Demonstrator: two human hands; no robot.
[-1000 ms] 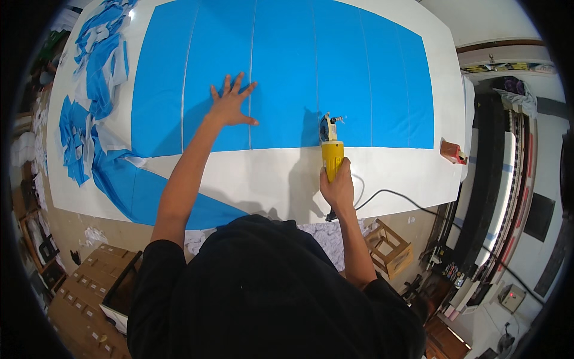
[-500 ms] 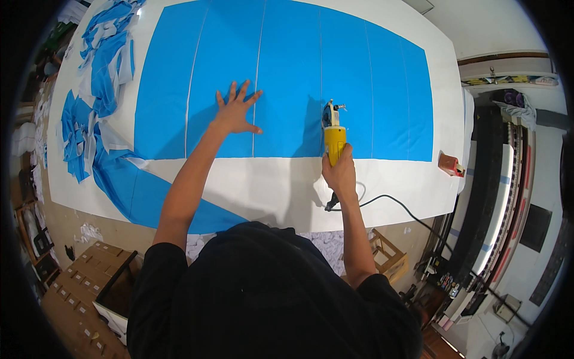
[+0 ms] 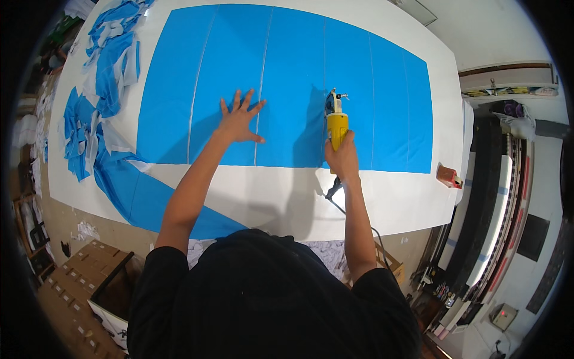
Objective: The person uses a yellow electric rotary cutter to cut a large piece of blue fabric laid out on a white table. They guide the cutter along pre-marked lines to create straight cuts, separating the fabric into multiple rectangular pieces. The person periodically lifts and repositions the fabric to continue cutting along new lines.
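Note:
Blue fabric (image 3: 287,66) lies flat across the white table (image 3: 251,185), crossed by several thin pale lines running away from me. My left hand (image 3: 241,121) rests on it palm down with spread fingers, beside one of these lines. My right hand (image 3: 342,155) is wrapped round the yellow body of an electric rotary fabric cutter (image 3: 337,124). The cutter's metal head sits on the fabric along another pale line, and its blade edge is too small to make out. From the cutter's rear a black cord hangs toward my right forearm.
Crumpled blue and white fabric scraps (image 3: 110,66) pile up at the left, with a loose blue strip (image 3: 161,197) trailing toward me. A red tape dispenser (image 3: 448,177) stands near the right edge. Cardboard boxes (image 3: 78,293) are at lower left; a long machine (image 3: 496,197) stands right.
The cutter in my right hand has moved farther away along its line on the fabric. Its cord now hangs closer to my forearm. My left hand stays spread at the same place on the fabric.

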